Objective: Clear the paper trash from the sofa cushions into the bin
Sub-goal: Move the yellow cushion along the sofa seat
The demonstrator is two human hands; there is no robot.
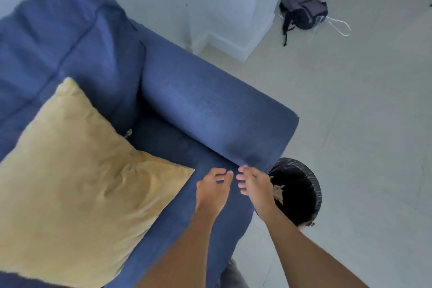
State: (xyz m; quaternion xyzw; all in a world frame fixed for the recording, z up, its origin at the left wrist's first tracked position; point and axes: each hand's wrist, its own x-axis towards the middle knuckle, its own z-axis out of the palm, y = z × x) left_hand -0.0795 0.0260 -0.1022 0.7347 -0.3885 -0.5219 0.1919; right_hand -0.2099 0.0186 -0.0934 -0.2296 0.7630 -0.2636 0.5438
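The blue sofa fills the left and centre, with its armrest running down to the right. A round bin lined with a black bag stands on the floor beside the sofa's front corner. A brown scrap of paper lies inside the bin. My left hand hovers over the seat cushion's front edge, fingers curled and apart, holding nothing. My right hand is close beside it, at the bin's left rim, fingers spread and empty. A small pale scrap peeks out behind the yellow pillow.
A large yellow pillow covers the seat at the left. A dark backpack with white cords lies on the pale floor at the back right, near a white wall column. Chair legs show at the top right.
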